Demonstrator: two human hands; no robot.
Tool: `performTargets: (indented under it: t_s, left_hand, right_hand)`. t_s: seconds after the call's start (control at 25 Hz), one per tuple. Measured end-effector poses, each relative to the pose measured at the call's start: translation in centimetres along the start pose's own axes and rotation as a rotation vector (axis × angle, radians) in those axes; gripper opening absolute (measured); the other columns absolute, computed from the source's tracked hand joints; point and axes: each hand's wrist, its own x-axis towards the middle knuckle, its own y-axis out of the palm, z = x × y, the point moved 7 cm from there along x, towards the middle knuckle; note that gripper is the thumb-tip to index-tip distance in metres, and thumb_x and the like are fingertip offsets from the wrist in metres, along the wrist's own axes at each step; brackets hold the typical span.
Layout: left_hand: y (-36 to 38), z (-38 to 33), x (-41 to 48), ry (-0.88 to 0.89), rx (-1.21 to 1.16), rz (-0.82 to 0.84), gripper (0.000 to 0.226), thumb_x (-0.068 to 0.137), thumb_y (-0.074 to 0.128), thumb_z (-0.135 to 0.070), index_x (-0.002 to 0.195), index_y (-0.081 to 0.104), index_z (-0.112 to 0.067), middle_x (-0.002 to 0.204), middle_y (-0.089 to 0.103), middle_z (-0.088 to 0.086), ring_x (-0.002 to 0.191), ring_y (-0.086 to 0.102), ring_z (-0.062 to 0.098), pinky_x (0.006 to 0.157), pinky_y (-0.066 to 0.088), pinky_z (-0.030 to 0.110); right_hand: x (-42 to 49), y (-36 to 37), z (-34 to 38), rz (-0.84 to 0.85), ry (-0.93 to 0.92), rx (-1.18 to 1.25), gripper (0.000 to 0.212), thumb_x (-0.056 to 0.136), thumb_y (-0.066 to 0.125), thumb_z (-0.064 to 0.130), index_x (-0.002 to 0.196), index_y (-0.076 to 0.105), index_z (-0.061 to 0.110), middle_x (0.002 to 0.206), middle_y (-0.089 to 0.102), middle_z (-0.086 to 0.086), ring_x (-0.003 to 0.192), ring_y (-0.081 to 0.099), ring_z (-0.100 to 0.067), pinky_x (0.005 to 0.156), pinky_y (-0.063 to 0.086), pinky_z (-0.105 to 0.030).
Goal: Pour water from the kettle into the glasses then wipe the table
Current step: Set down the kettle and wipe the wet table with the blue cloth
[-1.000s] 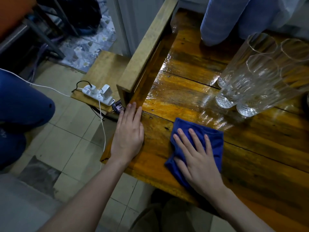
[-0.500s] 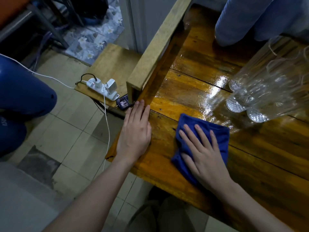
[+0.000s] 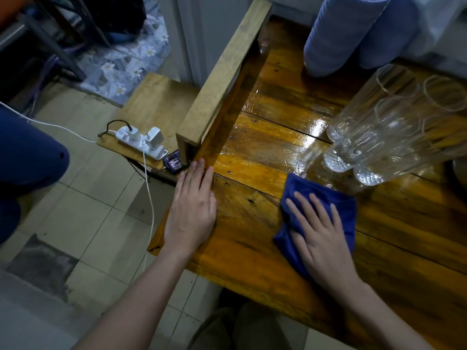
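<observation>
A blue cloth [image 3: 336, 200] lies on the glossy wooden table [image 3: 252, 152]. My right hand [image 3: 321, 238] presses flat on the cloth, fingers spread. My left hand [image 3: 193, 210] rests flat on the table's left edge, fingers together, holding nothing. Three tall clear glasses [image 3: 374, 130] stand close together at the right, just beyond the cloth. A wet, shiny patch spreads on the table left of the glasses. The kettle is not in view.
A raised wooden rail [image 3: 225, 72] runs along the table's left side. A white power strip [image 3: 141, 141] with chargers and a small device [image 3: 173, 161] sit on a low shelf. Blue rolled fabric [image 3: 336, 34] stands at the back. A blue-clad knee [image 3: 30, 152] is at left.
My right hand has slid the cloth a little to the right across the table. My left hand has stayed on the edge. The view has shifted slightly.
</observation>
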Motion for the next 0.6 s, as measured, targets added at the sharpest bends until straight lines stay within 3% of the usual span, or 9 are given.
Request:
performTargets:
  t_s: [0.12, 0.24, 0.36, 0.52, 0.6]
  left_hand:
    - [0.1, 0.1, 0.0, -0.002, 0.015, 0.011, 0.053, 0.099, 0.026, -0.025, 0.151, 0.029, -0.01, 0.16, 0.023, 0.009, 0.15, 0.015, 0.019, 0.122, 0.014, 0.041]
    - [0.1, -0.1, 0.0, 0.011, 0.021, 0.012, 0.054, 0.098, 0.025, -0.025, 0.15, 0.03, -0.01, 0.159, 0.024, 0.01, 0.149, 0.016, 0.019, 0.122, 0.013, 0.04]
    - [0.1, -0.2, 0.0, 0.018, 0.008, 0.011, 0.054, 0.098, 0.025, -0.024, 0.15, 0.03, -0.01, 0.159, 0.024, 0.009, 0.149, 0.017, 0.019, 0.122, 0.014, 0.04]
    - [-0.1, -0.2, 0.0, 0.006, -0.036, -0.007, 0.054, 0.098, 0.027, -0.024, 0.15, 0.031, -0.011, 0.159, 0.024, 0.008, 0.149, 0.017, 0.018, 0.123, 0.012, 0.04]
    - [-0.2, -0.4, -0.1, 0.02, -0.03, -0.019, 0.053, 0.098, 0.028, -0.024, 0.149, 0.032, -0.01, 0.159, 0.026, 0.009, 0.149, 0.018, 0.019, 0.122, 0.011, 0.039]
  right_hand:
    - [3.5, 0.2, 4.8, -0.065, 0.185, 0.015, 0.06, 0.099, 0.023, 0.046, 0.156, 0.021, 0.027, 0.163, 0.014, 0.005, 0.152, 0.01, -0.024, 0.12, 0.007, -0.055]
    - [3.1, 2.0, 12.2, 0.015, -0.101, -0.007, 0.061, 0.097, 0.033, 0.043, 0.155, 0.025, 0.025, 0.163, 0.02, 0.001, 0.152, 0.012, -0.026, 0.118, 0.008, -0.056]
    - [0.7, 1.8, 9.3, 0.029, -0.28, -0.028, 0.06, 0.098, 0.033, 0.044, 0.155, 0.024, 0.028, 0.163, 0.021, 0.003, 0.152, 0.013, -0.021, 0.119, 0.006, -0.048]
    - [0.2, -0.1, -2.0, -0.029, 0.054, -0.018, 0.058, 0.098, 0.028, 0.046, 0.155, 0.024, 0.032, 0.163, 0.021, 0.006, 0.152, 0.013, -0.018, 0.121, 0.009, -0.047]
    - [2.0, -0.3, -2.5, -0.075, 0.211, -0.027, 0.061, 0.099, 0.021, 0.051, 0.156, 0.022, 0.028, 0.164, 0.017, 0.005, 0.152, 0.009, -0.02, 0.121, 0.005, -0.051]
